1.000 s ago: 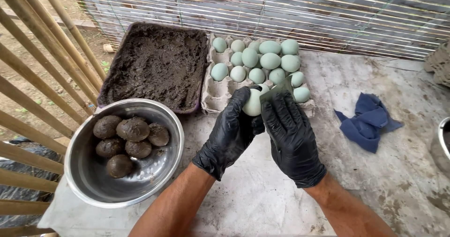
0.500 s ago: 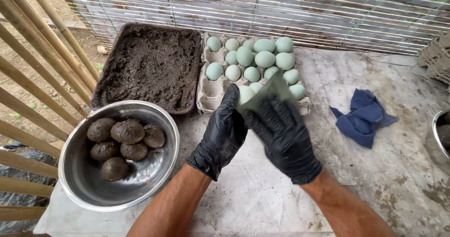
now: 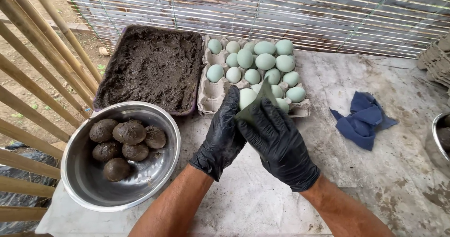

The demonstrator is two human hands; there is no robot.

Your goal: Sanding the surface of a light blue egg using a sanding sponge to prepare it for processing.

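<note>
Two black-gloved hands meet at the centre of a stained stone bench [image 3: 384, 181], working over a single pale green egg [image 3: 246, 97]. The left hand [image 3: 222, 136] cups the egg from the 9 o'clock side, fingers curled up around its shell. The right hand [image 3: 279, 143] is closed from the 3 o'clock side on a small dark green scouring pad [image 3: 258, 105], pressing it flat against the egg's face. The egg sits raised above the bench, just in front of the near edge of a grey pulp egg tray [image 3: 210, 92].

That tray lies at 12 o'clock from the hands and carries more pale green eggs [image 3: 265, 61], heaped toward its right half, with several cups on the left bare. Touching its left side, at 11 o'clock, is a shallow dark tray of wet mud [image 3: 152, 68]. At 8 o'clock a steel bowl [image 3: 154, 181] holds six mud-coated eggs [image 3: 129, 132] clustered against its far left wall. A crumpled blue cloth [image 3: 363, 120] lies at 3 o'clock, well apart from the hands, and the rim of a second steel bowl [image 3: 437, 136] shows at the right edge of the view. A slatted bamboo screen [image 3: 281, 7] backs the bench, and bamboo poles [image 3: 42, 54] slant along the left.
</note>
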